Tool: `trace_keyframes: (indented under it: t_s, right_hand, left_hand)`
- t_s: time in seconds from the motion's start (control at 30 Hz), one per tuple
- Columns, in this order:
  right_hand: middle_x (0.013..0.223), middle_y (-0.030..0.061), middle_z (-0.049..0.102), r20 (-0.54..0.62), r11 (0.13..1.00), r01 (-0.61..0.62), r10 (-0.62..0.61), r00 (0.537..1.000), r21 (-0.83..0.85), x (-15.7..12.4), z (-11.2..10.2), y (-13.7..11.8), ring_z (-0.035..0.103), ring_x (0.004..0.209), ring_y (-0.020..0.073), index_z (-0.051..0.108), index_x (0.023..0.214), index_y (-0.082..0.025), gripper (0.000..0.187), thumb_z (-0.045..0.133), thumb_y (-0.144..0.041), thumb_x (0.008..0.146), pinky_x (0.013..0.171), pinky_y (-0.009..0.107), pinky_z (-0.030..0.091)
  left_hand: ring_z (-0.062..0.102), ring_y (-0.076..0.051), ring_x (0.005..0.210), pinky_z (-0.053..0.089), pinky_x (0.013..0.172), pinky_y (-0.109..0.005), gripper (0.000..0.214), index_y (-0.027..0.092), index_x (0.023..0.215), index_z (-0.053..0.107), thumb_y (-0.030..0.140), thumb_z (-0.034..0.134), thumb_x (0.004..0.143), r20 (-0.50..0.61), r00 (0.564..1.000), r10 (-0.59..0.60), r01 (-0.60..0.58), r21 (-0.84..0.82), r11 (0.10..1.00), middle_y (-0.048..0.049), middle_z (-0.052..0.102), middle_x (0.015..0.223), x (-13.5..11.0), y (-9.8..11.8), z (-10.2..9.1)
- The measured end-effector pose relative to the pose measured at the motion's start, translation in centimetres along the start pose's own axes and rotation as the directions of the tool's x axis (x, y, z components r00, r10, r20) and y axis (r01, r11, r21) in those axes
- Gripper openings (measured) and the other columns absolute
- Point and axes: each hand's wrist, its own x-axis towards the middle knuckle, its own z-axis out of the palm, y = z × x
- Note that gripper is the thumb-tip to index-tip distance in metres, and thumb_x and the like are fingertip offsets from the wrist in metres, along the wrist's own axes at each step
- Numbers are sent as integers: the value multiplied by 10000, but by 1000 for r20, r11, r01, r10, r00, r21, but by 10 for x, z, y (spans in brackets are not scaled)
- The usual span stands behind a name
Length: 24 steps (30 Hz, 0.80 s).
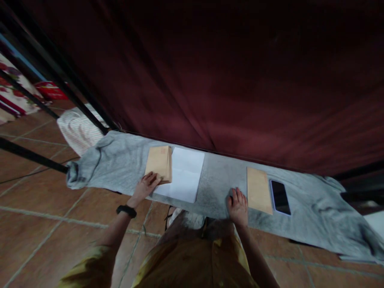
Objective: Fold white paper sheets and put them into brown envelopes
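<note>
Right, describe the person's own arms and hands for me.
The left hand and right hand are ungloved. A black wristband rings the left wrist; a yellowish sleeve leaves that forearm bare. The right forearm shows no sleeve.

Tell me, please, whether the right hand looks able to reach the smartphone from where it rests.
Probably yes: the right hand lies on the grey cloth, and only a flat brown envelope lies between it and the smartphone, low enough to reach over.

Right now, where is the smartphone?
In the head view, the smartphone lies at right on the gray cloth, just right of the right-hand brown envelope.
</note>
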Motion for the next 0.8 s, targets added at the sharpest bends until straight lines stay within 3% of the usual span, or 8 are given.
trace_keyframes:
  t_s: [0.07, 0.17, 0.33, 0.5, 0.7, 0.8]
  right_hand:
    - [1492, 168, 502, 1, 1000, 3, -3, 1000, -5, 0, 0, 0, 447, 1355, 305, 461, 1474, -170, 496, 356, -336, 1019, 1131, 522, 345]
    - [1491, 160, 503, 1, 1000, 7, -7, 1000, -13, 0, 1, 2, 455, 1350, 306, 472, 1463, -181, 487, 344, -347, 1023, 1131, 519, 343]
    - [1486, 170, 505, 4, 999, 18, -18, 1000, -28, 0, 0, 3, 448, 1352, 309, 492, 1441, -160, 483, 334, -366, 1034, 1125, 509, 346]
    - [1481, 170, 510, 10, 999, 23, -23, 1000, -28, 0, -1, 3, 456, 1344, 314, 483, 1447, -162, 489, 328, -372, 1034, 1117, 514, 349]
    - [1484, 179, 507, 2, 999, 32, -32, 999, -21, -1, 0, 4, 452, 1350, 318, 477, 1453, -155, 492, 339, -367, 1031, 1118, 520, 353]
    - [1486, 180, 505, -8, 999, 35, -36, 999, -11, -1, 1, 4, 452, 1355, 317, 459, 1471, -167, 495, 347, -362, 1030, 1112, 529, 357]
  left_hand:
    - [558, -255, 1280, 426, 1105, -393, 403, 221, 1204, 679, 418, 532, 885, -42, 999, -9, 8, -18, 1000, -90, 658, 1327, 5, -3, 0]
    - [532, -302, 1313, 412, 1126, -435, 429, 177, 1225, 665, 370, 565, 855, -77, 997, -25, 25, -4, 1000, -144, 601, 1401, 6, -6, 1]
    - [410, -326, 1430, 362, 1176, -426, 561, 135, 1294, 622, 441, 638, 825, -68, 998, -1, -1, -29, 1000, -184, 490, 1497, 1, -14, 9]
    - [495, -305, 1350, 428, 1120, -396, 666, 137, 1317, 589, 447, 725, 743, -57, 997, -58, 48, -153, 987, -166, 448, 1508, 2, -18, 11]
    - [561, -337, 1228, 446, 1065, -436, 730, 102, 1315, 573, 342, 763, 652, -164, 959, -233, 202, -187, 961, -169, 623, 1239, 9, -10, -4]
    - [637, -294, 1035, 499, 953, -422, 694, 122, 1258, 592, 330, 755, 617, -188, 917, -351, 285, -307, 908, -87, 675, 962, 11, -7, -9]
